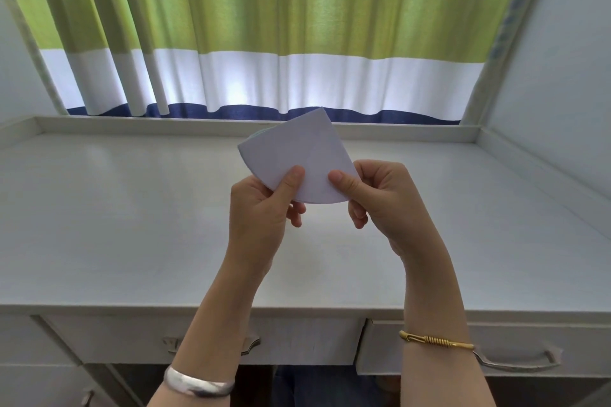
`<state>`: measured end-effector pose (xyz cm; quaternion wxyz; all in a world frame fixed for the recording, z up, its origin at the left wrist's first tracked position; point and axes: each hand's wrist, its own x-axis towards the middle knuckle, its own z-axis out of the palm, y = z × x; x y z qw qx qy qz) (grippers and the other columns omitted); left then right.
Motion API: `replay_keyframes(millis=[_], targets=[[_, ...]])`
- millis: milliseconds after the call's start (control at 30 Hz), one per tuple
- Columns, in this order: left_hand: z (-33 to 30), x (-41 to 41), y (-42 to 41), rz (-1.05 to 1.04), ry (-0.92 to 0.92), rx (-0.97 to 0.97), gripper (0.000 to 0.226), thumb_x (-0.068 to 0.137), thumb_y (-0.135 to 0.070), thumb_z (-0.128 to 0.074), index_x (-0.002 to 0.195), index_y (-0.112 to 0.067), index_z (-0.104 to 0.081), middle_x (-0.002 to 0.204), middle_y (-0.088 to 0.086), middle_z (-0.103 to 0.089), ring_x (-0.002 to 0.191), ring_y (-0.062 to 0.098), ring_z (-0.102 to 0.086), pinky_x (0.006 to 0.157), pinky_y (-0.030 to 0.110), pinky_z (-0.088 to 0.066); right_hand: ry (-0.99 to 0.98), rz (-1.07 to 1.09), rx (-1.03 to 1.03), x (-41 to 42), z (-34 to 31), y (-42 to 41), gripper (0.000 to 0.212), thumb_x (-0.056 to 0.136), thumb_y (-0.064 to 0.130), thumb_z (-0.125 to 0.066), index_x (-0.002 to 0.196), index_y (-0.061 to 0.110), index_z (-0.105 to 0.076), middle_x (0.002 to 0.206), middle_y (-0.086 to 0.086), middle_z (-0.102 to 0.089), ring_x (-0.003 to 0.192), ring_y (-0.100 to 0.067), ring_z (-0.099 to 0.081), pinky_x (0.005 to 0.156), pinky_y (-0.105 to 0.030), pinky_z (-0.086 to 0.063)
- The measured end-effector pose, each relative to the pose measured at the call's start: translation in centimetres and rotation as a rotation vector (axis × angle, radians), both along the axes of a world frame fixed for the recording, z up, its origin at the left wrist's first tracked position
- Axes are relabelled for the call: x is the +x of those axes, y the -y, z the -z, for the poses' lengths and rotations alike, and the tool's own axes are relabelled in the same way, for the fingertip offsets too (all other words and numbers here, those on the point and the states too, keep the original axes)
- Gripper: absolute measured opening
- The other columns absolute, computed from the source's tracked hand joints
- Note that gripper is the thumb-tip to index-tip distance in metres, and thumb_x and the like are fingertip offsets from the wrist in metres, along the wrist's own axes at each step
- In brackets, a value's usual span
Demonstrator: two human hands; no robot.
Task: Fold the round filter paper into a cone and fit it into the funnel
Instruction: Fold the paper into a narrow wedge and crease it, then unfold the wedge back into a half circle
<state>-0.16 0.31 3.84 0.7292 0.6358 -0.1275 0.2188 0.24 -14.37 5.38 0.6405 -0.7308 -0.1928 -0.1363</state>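
Note:
The white filter paper [299,150] is folded into a quarter-circle wedge, its point up and its curved edge down. I hold it in the air above the middle of the white desk [132,208]. My left hand [264,208] pinches the lower left of the curved edge between thumb and fingers. My right hand [373,198] pinches the lower right corner the same way. At the upper left the layers gape a little. No funnel is in view.
The desk has a low raised rim along its back [198,124] and sides. A striped curtain [297,26] hangs behind it. Two drawers with metal handles [519,363] sit under the front edge. A bracelet circles each wrist.

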Motion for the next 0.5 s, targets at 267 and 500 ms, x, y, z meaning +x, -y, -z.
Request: replay_keyframes(millis=[267, 500], targets=[[0.06, -0.28, -0.27, 0.115, -0.096, -0.146, 0.007, 0.079, -0.019, -0.062, 0.074, -0.023, -0.065, 0.058, -0.011, -0.061, 0.047, 0.007, -0.05, 0.038, 0.019, -0.042, 0.008, -0.017, 0.025, -0.09, 0.06, -0.14, 0.039, 0.083, 0.014, -0.062, 0.047, 0.024, -0.053, 0.032, 0.008, -0.045, 0.031, -0.009, -0.039, 0.038, -0.015, -0.035], [0.06, -0.19, -0.16, 0.127, -0.07, -0.184, 0.019, 0.079, -0.018, -0.06, 0.067, -0.029, -0.071, 0.057, -0.012, -0.059, 0.043, 0.007, -0.045, 0.036, 0.017, -0.039, 0.01, -0.033, 0.037, -0.22, -0.03, -0.27, 0.039, 0.083, 0.013, -0.062, 0.047, 0.023, -0.053, 0.033, 0.009, -0.045, 0.031, -0.008, -0.039, 0.038, -0.014, -0.035]])
